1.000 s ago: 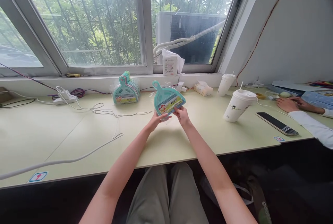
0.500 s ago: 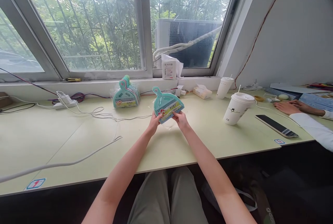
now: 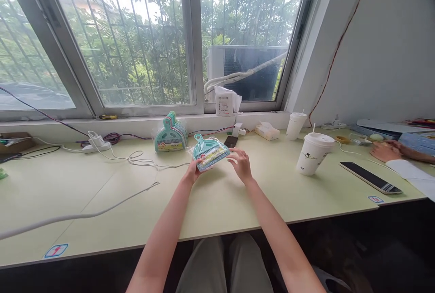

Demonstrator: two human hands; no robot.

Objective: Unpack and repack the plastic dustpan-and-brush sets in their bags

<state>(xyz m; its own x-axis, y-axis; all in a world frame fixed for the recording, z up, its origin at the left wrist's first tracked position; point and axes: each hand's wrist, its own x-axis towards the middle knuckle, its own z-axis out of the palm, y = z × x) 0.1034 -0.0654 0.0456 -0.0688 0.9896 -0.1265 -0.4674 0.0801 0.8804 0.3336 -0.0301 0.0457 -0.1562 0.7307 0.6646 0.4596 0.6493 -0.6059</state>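
A mini dustpan and brush set (image 3: pixel 211 153), teal with a yellow label and wrapped in clear plastic, is tilted above the table in front of me. My left hand (image 3: pixel 193 171) grips its lower left corner, thumb on the front. At its right edge is my right hand (image 3: pixel 241 165), with bent fingers slightly apart and tips close to the corner. Whether those tips touch the wrapping, I cannot tell. Behind and to the left stands a stack of similar dustpan sets (image 3: pixel 171 136), also in clear plastic.
White cables and a power strip (image 3: pixel 97 144) lie on the left of the table (image 3: pixel 136 220). A dark phone (image 3: pixel 231 141) is behind my right hand. Two lidded cups (image 3: pixel 314 154), a tissue pack (image 3: pixel 267 130) and a larger phone (image 3: pixel 369 178) are to the right, near another person's hands (image 3: pixel 387 151).
My right hand has come off its hold on the dustpan set's lower right side. The set has tipped back and shifted slightly left in my left hand. My view has tilted up.
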